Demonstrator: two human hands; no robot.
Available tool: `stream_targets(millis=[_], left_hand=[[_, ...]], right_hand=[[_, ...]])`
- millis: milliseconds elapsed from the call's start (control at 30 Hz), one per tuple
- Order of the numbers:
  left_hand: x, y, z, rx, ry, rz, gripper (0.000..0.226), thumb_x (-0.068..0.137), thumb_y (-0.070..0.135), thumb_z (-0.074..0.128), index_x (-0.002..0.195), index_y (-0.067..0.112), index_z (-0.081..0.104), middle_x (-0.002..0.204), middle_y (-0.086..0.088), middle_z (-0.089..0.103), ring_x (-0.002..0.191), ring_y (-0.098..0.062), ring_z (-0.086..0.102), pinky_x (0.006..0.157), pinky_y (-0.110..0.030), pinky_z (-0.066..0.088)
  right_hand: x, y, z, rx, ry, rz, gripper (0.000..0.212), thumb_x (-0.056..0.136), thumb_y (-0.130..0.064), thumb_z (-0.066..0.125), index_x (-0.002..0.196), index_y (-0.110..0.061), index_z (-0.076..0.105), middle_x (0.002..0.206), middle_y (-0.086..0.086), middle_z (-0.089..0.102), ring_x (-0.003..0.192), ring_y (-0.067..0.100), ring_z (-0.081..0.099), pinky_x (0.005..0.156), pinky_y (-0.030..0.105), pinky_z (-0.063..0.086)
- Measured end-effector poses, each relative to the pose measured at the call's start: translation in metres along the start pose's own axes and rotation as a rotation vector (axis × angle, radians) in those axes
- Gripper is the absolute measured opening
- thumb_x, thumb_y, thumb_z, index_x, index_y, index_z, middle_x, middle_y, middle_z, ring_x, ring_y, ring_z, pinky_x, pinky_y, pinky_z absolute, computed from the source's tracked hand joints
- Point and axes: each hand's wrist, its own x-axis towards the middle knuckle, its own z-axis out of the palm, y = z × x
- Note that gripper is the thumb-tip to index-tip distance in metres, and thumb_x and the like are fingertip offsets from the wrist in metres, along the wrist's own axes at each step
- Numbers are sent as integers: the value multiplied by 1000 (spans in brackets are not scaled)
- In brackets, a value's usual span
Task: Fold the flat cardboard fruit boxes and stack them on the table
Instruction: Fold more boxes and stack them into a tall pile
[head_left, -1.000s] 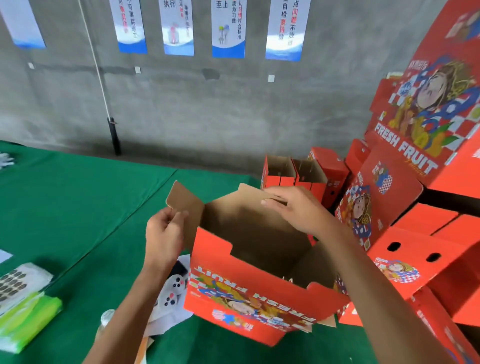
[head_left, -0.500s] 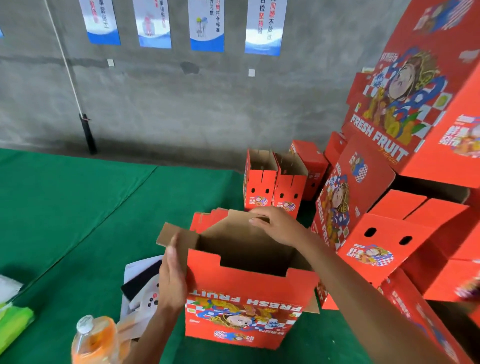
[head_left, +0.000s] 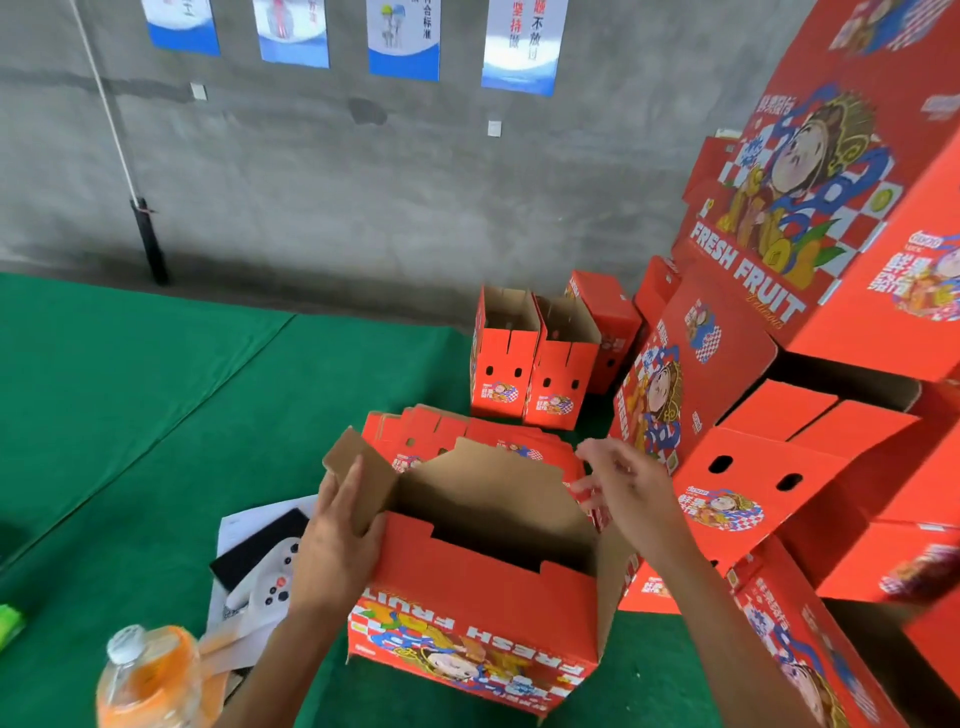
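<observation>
Cardboard fruit box (head_left: 483, 587), red outside and brown inside, stands opened up with its top unclosed on the green table cover (head_left: 156, 395), near the front edge and right of the middle. Its printed "FRESH FRUIT" face is toward the person, upside down. The left hand (head_left: 337, 540) lies with straight fingers against the box's left end, pressing on the raised brown side flap (head_left: 358, 475). The right hand (head_left: 628, 483) is at the box's far right corner with fingers loosely spread; the blur there means I cannot tell whether it touches or pinches the cardboard. Just behind the box lies a pile of flat unfolded boxes (head_left: 447, 431). Farther back, two folded boxes (head_left: 530, 364) stand side by side with open tops, and a tall stack of finished boxes (head_left: 810, 322) fills the right side. Left of the box lie papers with a white game controller (head_left: 265, 577) on them, and an orange drink bottle (head_left: 150, 675) stands at the front edge.
</observation>
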Motion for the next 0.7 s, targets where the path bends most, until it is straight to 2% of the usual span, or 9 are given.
stream_targets(millis=[100,167,233,333,400,467,500,600,700], left_hand=[[-7,8,1,24,13,115,82,89,-1,63,158,34,36,167,-2,30,131,-34,57,91,-40,54],[-11,13,-1,-40,-7,283,96,84,-18,50,160,36,30,168,10,26,147,-16,41,112,-25,41],[-12,15,-5,-61,-77,341,111,76,-26,41,162,41,20,165,22,27,150,-2,30,118,-19,28],[-14,12,-11,-30,-166,350,110,79,-21,43,163,41,9,157,31,38,140,4,43,107,-17,40],[-14,10,-13,-22,-236,416,85,92,0,55,160,40,26,154,28,44,141,3,43,111,-23,41],[-11,6,-10,82,-310,458,46,98,43,62,143,35,59,152,23,48,147,3,32,121,-36,35],[-10,4,-7,143,-335,451,44,96,54,62,134,32,68,151,22,50,149,4,27,123,-38,31],[-5,2,3,77,-309,420,28,101,43,60,120,29,77,144,20,57,148,1,33,123,-39,31],[-3,6,9,-110,-206,308,35,107,41,49,94,26,77,120,20,71,133,-3,53,112,-35,42]], right_hand=[[-19,7,17,227,94,-51,31,112,-24,40,118,-13,69,108,3,75,101,25,74,90,35,60],[-33,17,34,44,-6,-135,33,113,-21,37,135,-29,60,129,-16,67,125,5,61,103,15,43],[-41,27,50,-132,-103,-156,41,112,-25,38,149,-43,41,147,-33,47,138,-10,41,106,4,29],[-39,38,66,-341,-81,-202,70,106,-28,55,157,-47,12,157,-37,21,142,-20,21,113,3,17],[-33,43,69,-450,-30,-183,96,97,-24,71,159,-46,2,156,-37,11,140,-22,15,114,3,12],[-28,48,69,-478,-1,-169,102,91,-25,79,163,-36,8,157,-30,17,141,-14,20,116,9,15],[-27,50,66,-397,-18,-165,94,91,-29,78,162,-36,17,159,-29,23,143,-12,25,116,10,19],[-32,50,59,-74,-18,-110,36,102,-58,54,135,-46,57,131,-28,63,125,-7,55,96,2,36],[-43,59,56,31,90,-62,52,102,-72,33,101,-41,75,104,-20,73,105,2,67,82,3,42]])
